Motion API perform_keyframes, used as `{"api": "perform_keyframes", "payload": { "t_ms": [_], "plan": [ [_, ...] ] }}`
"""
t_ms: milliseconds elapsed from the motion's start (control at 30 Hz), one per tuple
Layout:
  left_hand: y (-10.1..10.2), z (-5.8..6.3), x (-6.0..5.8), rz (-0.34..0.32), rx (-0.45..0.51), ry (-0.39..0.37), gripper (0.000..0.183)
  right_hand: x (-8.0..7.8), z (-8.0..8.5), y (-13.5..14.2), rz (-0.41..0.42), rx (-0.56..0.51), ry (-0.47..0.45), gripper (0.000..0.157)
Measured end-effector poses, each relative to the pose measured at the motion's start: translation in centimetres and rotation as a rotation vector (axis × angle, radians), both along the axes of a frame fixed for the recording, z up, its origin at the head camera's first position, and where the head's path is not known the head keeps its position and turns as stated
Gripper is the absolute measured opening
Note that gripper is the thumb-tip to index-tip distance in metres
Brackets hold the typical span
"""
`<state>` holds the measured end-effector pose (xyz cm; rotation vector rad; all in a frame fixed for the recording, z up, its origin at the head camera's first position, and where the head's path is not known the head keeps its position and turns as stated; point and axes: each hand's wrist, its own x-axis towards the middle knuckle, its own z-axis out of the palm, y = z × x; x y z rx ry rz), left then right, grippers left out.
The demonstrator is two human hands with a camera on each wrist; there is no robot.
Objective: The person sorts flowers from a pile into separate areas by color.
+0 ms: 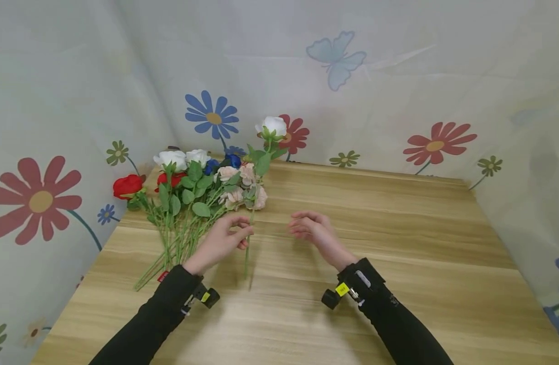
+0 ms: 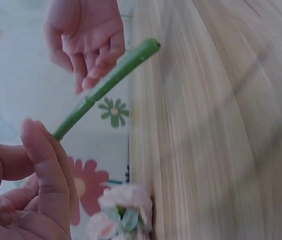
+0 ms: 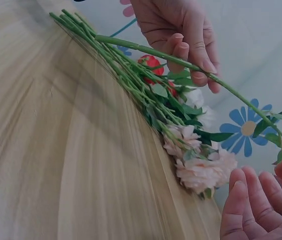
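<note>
Left hand (image 1: 222, 241): fingers pinch lifted white rose (image 1: 273, 127);
Right hand (image 1: 319, 235): fingers relaxed, empty;
Other flowers (image 1: 195, 187): lying on desk (image 1: 379, 218)

Flowers (image 1: 200, 208) across a wood-grain tabletop (image 1: 407, 228)

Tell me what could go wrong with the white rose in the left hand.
The left hand pinches the white rose by its thin stem, so it might swivel or slip. The right hand isn't touching the stem, so a slip might go uncaught. In the head view, the stem crosses the pink flowers, so it might snag.
</note>
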<state>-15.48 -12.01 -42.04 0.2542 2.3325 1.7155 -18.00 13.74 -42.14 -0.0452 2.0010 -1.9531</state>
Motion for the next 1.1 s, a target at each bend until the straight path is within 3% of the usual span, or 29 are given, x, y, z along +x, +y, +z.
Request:
{"api": "perform_keyframes", "payload": {
  "t_ms": [267, 533, 867, 1100],
  "plan": [
    [4.1, -0.3, -0.6, -0.057, 0.076, -0.063, 0.034, -0.5, 0.4, 1.7, -0.028, 0.022, 0.03, 0.04],
    [7.1, -1.2, -0.9, -0.085, 0.129, -0.051, 0.029, -1.1, 0.9, 2.6, -0.041, 0.03, 0.064, 0.044],
    [9.4, -1.5, -0.7, -0.13, 0.138, -0.028, 0.026, -1.3, 1.2, 2.7, -0.06, -0.001, 0.056, 0.049],
    [10.3, -1.5, -0.5, -0.115, 0.132, -0.059, 0.026, -1.4, 1.2, 2.5, -0.102, 0.011, 0.075, 0.042]
  ]
}}
